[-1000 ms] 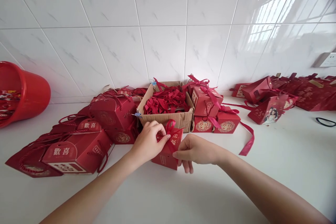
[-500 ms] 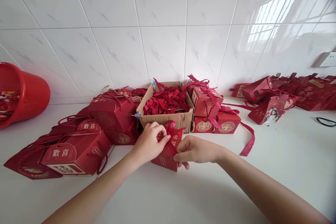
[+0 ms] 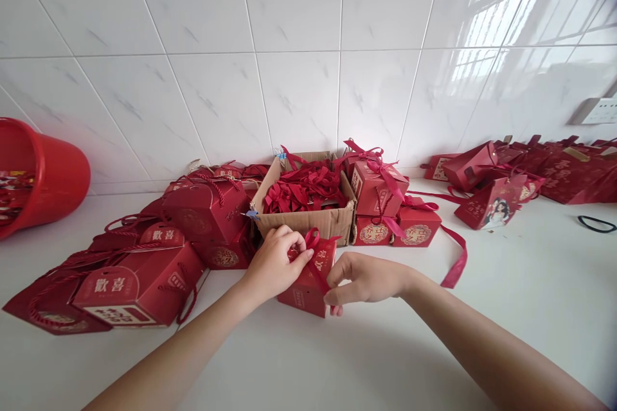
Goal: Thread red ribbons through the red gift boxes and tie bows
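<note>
A small red gift box (image 3: 303, 298) with pale lettering stands on the white counter in front of me. Across its top runs a red ribbon (image 3: 319, 278), with a loop standing up near the back. My left hand (image 3: 278, 263) is closed, thumb and forefinger pinching the ribbon at the base of that loop. At the box's right side, my right hand (image 3: 364, 279) has its fingers bent together on the ribbon's other stretch, which runs down to the fingertips. Parts of the box's left and right sides are hidden behind my hands.
Just behind stands an open cardboard carton (image 3: 308, 223) full of red ribbons. Stacked red boxes (image 3: 139, 279) sit left; ribboned boxes (image 3: 380, 189) stand right of the carton. A red bucket (image 3: 62, 170) lies far left. Flatter red boxes (image 3: 491, 202) and a black loop (image 3: 596, 224) are at right.
My right hand has shifted slightly, and the ribbon between my hands now shows as a straighter strip across the box top. My left hand keeps its pinch. The view has shifted a little.
</note>
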`<state>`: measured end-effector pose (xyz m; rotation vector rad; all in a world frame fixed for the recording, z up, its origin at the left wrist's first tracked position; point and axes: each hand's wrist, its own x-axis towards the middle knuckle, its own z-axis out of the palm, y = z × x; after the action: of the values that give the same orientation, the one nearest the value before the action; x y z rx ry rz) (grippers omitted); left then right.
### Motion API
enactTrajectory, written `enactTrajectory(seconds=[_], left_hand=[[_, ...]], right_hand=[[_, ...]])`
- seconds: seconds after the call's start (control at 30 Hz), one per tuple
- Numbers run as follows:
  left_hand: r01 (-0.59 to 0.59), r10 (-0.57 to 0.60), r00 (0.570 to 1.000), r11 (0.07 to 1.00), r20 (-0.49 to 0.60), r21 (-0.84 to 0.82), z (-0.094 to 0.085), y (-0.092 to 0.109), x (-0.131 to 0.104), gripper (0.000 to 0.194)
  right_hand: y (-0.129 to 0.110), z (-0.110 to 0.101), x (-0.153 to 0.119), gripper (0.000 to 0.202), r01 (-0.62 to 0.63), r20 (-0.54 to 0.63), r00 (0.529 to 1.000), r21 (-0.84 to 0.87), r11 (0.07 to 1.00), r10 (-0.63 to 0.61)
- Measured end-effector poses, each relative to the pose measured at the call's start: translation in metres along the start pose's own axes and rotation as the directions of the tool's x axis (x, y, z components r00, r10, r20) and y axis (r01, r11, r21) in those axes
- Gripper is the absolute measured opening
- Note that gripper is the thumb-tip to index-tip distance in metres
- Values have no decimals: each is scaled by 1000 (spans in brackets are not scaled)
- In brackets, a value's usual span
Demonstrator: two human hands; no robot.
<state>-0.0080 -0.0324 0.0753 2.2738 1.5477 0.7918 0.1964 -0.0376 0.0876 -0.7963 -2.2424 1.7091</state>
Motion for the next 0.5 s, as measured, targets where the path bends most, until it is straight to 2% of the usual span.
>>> enactTrajectory(seconds=[0.27,0.3,0.33,0.37,0.4,0.43,0.47,0.5], left_hand=[[-15,15,1000,1000,4,-26,1,-3,0,17],[-18,18,1000,999,9,-32,2,-4,0,17],[-21,22,1000,999,14,-38,1,-5,1,17],[-24,25,999,999,23,-45,1,-6,1,17],[-28,30,999,998,34,-53,0,-7,1,18],[-33,36,998,998,49,-61,-2,-7,2,17],[-38,43,997,997,66,-71,-4,-8,2,17],[-45,53,995,996,89,-82,-6,-8,3,17]], right_hand=[[4,-6,-1,21,74,52,996,-24,997,-72],[4,-9,-2,25,80,19,997,-57,995,-79],[5,-12,-2,30,93,-62,993,-101,990,-100],[5,-14,-3,34,108,-185,973,-158,982,-137],[5,-17,-4,37,119,-326,927,-221,968,-188],[6,-19,-5,36,119,-449,860,-288,950,-244],[6,-20,-5,34,107,-531,795,-353,929,-294],[6,-21,-5,29,86,-565,758,-409,908,-326]])
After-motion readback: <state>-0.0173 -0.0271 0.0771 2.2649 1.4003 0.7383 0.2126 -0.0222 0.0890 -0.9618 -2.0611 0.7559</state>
